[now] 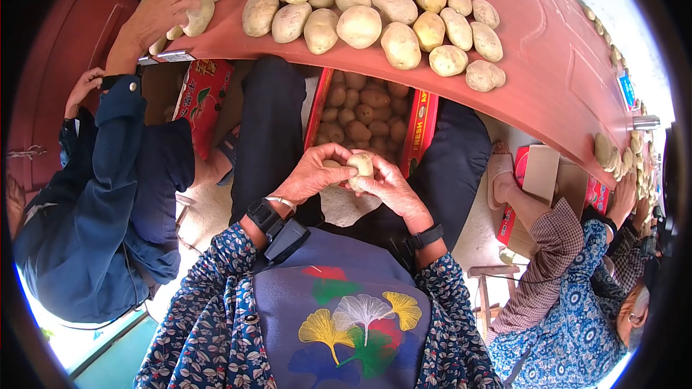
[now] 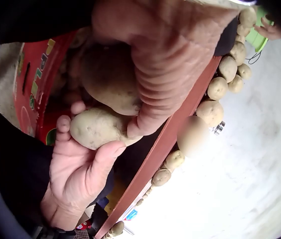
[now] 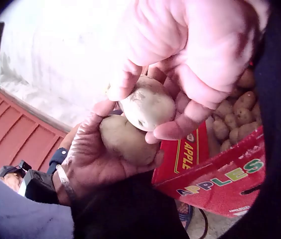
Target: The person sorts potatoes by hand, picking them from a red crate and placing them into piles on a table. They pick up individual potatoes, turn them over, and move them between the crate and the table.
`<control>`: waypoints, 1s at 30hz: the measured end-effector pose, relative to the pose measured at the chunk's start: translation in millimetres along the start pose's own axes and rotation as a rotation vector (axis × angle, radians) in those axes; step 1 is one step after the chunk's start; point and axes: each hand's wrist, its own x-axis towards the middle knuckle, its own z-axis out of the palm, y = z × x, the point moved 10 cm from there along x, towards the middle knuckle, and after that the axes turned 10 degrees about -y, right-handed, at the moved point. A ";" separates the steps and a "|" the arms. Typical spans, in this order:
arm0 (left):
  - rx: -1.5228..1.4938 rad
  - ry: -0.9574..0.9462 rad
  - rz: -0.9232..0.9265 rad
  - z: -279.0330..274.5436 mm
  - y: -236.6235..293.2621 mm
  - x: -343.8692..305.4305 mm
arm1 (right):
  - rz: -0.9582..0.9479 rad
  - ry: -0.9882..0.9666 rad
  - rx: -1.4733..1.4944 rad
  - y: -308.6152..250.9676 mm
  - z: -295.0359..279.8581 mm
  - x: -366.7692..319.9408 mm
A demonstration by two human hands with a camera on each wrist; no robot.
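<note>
My left hand (image 1: 311, 175) and right hand (image 1: 391, 187) meet over my lap, in front of a carton of potatoes. The right fingers and thumb pinch a pale, oval potato (image 1: 361, 164), marked with small dark spots in the left wrist view. A second potato (image 3: 126, 140) lies in the curled left hand, right against the first one in the right wrist view. There, the left fingertips reach the edge of the right hand's potato. In the left wrist view this second potato (image 2: 111, 82) is shaded and partly covered by the left hand.
Rows of potatoes (image 1: 359, 27) lie on the red table (image 1: 533, 50) ahead. Beneath its edge, between my knees, stands the red apple carton (image 1: 420, 126) full of potatoes. People sit on both sides; the left person's hand (image 1: 162, 18) touches a potato. More cartons (image 1: 204, 97) stand under the table.
</note>
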 end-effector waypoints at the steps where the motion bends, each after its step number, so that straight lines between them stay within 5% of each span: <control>1: -0.006 -0.001 -0.008 -1.0 -2.1 0.4 | -0.004 0.008 -0.040 0.5 -1.3 0.5; 30: 0.088 0.031 -0.070 -16.6 -22.9 1.5 | 0.058 -0.036 -0.038 1.9 3.5 -3.0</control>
